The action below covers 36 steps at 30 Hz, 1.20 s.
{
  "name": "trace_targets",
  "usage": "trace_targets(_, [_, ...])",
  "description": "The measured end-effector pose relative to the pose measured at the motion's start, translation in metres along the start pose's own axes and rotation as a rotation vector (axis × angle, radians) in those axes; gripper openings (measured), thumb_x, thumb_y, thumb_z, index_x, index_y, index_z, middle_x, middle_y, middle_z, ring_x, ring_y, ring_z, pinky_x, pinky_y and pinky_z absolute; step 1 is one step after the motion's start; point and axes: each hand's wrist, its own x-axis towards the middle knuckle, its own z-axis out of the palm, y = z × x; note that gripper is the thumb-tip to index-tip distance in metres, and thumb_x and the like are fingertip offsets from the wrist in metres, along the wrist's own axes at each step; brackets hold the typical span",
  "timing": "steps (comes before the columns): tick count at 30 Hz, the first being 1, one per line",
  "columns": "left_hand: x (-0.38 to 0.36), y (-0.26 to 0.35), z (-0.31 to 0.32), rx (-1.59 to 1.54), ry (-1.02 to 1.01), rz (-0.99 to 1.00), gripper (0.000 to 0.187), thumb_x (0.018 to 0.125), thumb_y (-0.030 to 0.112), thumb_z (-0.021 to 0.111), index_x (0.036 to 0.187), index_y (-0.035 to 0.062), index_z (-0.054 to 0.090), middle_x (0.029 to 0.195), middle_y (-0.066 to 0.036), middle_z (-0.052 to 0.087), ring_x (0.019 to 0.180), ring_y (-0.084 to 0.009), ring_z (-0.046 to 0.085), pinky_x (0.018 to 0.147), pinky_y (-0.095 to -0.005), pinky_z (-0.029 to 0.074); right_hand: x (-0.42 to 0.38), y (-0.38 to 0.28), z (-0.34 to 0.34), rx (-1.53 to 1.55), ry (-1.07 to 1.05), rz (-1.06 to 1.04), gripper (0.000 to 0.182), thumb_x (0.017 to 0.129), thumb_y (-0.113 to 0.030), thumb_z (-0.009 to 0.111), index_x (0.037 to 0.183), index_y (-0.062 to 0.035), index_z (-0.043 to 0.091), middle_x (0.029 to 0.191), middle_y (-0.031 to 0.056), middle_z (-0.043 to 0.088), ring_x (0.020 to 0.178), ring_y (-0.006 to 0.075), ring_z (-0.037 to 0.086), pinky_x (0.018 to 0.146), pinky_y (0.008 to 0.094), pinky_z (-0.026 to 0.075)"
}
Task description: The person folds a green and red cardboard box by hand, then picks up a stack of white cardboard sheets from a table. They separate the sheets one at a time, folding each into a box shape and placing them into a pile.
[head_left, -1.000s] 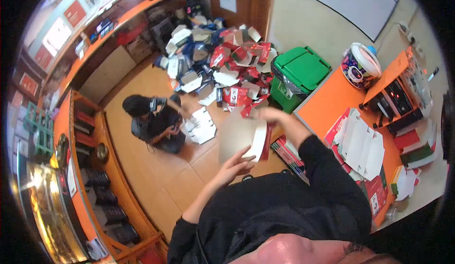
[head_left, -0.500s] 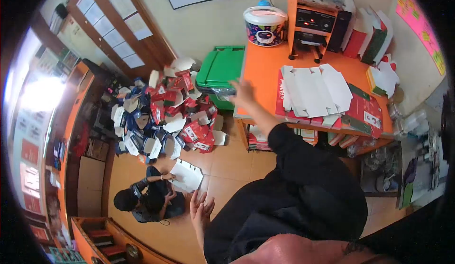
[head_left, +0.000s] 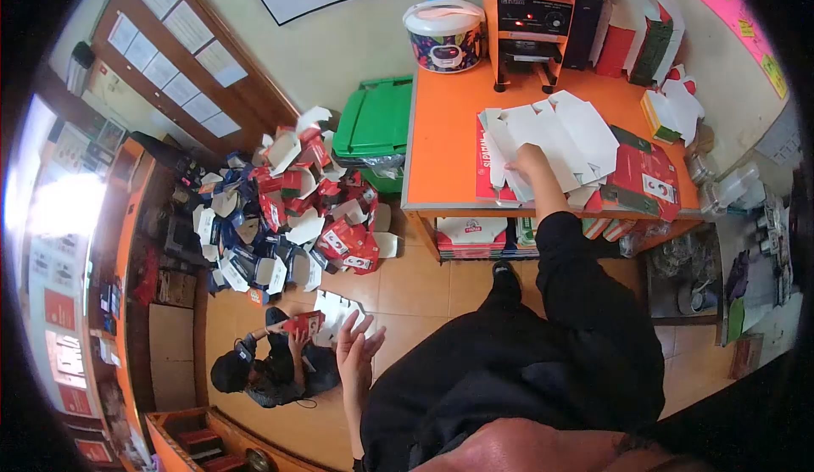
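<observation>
My right hand [head_left: 532, 162] is on a stack of unfolded box blanks on the orange table [head_left: 441, 145]. Its fingers are curled on the edge of the top white cardboard blank [head_left: 577, 133], whose tabs and slots show. Beneath lie red printed blanks [head_left: 485, 171], with red and green ones [head_left: 644, 179] at the right. Low over the floor, my left hand [head_left: 358, 353] is open and holds nothing, its fingers spread. Behind it, a white cardboard blank [head_left: 337, 312] lies near a person [head_left: 271, 362] sitting on the floor, who holds a red box [head_left: 303, 326].
A heap of folded red boxes [head_left: 343, 239] and blue boxes [head_left: 246, 251] covers the floor beside a green lidded bin [head_left: 373, 120]. A rice cooker [head_left: 445, 39] and an orange rack [head_left: 530, 27] stand at the table's back. An orange drawer unit [head_left: 229, 438] is at lower left.
My right hand has moved from near the green bin to the white blanks on the table. My left hand stays raised. The seated person now holds a red box.
</observation>
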Motion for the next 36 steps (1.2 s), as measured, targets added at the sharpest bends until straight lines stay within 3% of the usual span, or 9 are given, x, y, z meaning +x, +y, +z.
trace_targets(10, [0.011, 0.004, 0.003, 0.042, 0.006, 0.018, 0.040, 0.087, 0.006, 0.045, 0.127, 0.0055, 0.038, 0.118, -0.016, 0.050, 0.099, -0.0310, 0.056, 0.088, -0.0390, 0.045, -0.023, 0.025, -0.033, 0.382, 0.420, 0.174, 0.020, 0.075, -0.024, 0.059, 0.077, -0.0048, 0.064, 0.082, 0.0186, 0.062, 0.080, 0.0338, 0.060, 0.071, 0.0401, 0.048])
trace_targets(17, [0.023, 0.006, 0.005, 0.080, -0.048, 0.037, 0.040, 0.087, 0.005, 0.046, 0.126, 0.0047, 0.039, 0.119, -0.016, 0.048, 0.101, -0.0277, 0.055, 0.089, -0.0368, 0.044, -0.024, 0.038, -0.044, 0.821, 0.878, 0.167, 0.010, 0.076, -0.014, 0.063, 0.079, -0.0044, 0.061, 0.068, 0.0055, 0.060, 0.061, 0.0135, 0.056, 0.060, 0.0264, 0.046])
trace_targets(19, [0.025, 0.007, 0.007, 0.152, -0.030, 0.099, 0.041, 0.086, 0.003, 0.046, 0.127, 0.0046, 0.037, 0.121, -0.015, 0.046, 0.103, -0.0263, 0.053, 0.089, -0.0354, 0.044, -0.052, 0.003, -0.080, 0.980, 0.930, -0.077, 0.008, 0.080, -0.011, 0.059, 0.084, -0.0029, 0.060, 0.073, 0.0039, 0.061, 0.064, 0.0113, 0.056, 0.060, 0.0251, 0.046])
trace_targets(22, [0.032, 0.012, 0.009, 0.478, 0.039, 0.301, 0.066, 0.077, 0.000, 0.058, 0.134, 0.0065, 0.025, 0.136, -0.014, 0.030, 0.121, -0.0263, 0.037, 0.097, -0.0377, 0.033, -0.091, -0.060, -0.097, 1.307, 0.280, -0.423, 0.010, 0.085, -0.009, 0.055, 0.090, -0.0007, 0.058, 0.087, 0.0054, 0.059, 0.078, 0.0108, 0.056, 0.071, 0.0235, 0.046])
trace_targets(25, [0.037, 0.025, 0.008, 0.997, 0.167, 0.704, 0.099, 0.061, 0.011, 0.074, 0.138, 0.0061, 0.012, 0.143, -0.016, 0.014, 0.132, -0.0326, 0.014, 0.105, -0.0480, 0.015, -0.135, -0.128, -0.084, 0.945, 0.029, -1.015, 0.015, 0.081, -0.003, 0.055, 0.094, -0.0019, 0.060, 0.088, 0.0080, 0.059, 0.085, 0.0188, 0.056, 0.076, 0.0317, 0.045])
trace_targets(28, [0.036, 0.048, 0.020, 1.428, 0.442, 0.913, 0.109, 0.056, 0.024, 0.078, 0.138, 0.0059, 0.009, 0.143, -0.018, 0.013, 0.132, -0.0387, 0.011, 0.105, -0.0502, 0.011, -0.163, -0.158, -0.064, 0.685, -0.494, -1.163, 0.017, 0.077, -0.003, 0.056, 0.093, -0.0024, 0.061, 0.085, 0.0100, 0.056, 0.084, 0.0264, 0.054, 0.075, 0.0338, 0.043])
trace_targets(31, [0.047, 0.042, -0.030, 1.527, 0.357, 1.005, 0.054, 0.058, 0.021, 0.076, 0.104, 0.0057, 0.054, 0.113, -0.011, 0.055, 0.114, -0.0321, 0.044, 0.097, -0.0455, 0.028, -0.172, -0.170, -0.033, 0.633, -0.563, -1.220, 0.020, 0.077, -0.007, 0.058, 0.096, -0.0014, 0.059, 0.089, 0.0117, 0.057, 0.087, 0.0278, 0.054, 0.075, 0.0349, 0.042])
trace_targets(32, [0.043, 0.044, -0.029, 1.360, 0.305, 0.953, 0.018, 0.064, 0.013, 0.071, 0.076, 0.0068, 0.059, 0.082, -0.007, 0.060, 0.088, -0.0276, 0.054, 0.083, -0.0415, 0.035, -0.179, -0.173, -0.028, 0.642, -0.556, -1.212, 0.020, 0.077, -0.007, 0.058, 0.096, -0.0014, 0.059, 0.089, 0.0117, 0.057, 0.087, 0.0278, 0.054, 0.075, 0.0349, 0.042])
trace_targets(36, [0.031, 0.030, -0.012, 1.426, 0.198, 0.657, 0.014, 0.072, 0.012, 0.066, 0.071, 0.0029, 0.056, 0.067, -0.011, 0.052, 0.066, -0.0288, 0.049, 0.062, -0.0385, 0.035, -0.205, -0.192, -0.016, 0.917, -0.157, -1.117, 0.023, 0.075, -0.009, 0.060, 0.097, -0.0027, 0.056, 0.086, 0.0122, 0.056, 0.087, 0.0287, 0.055, 0.074, 0.0387, 0.043])
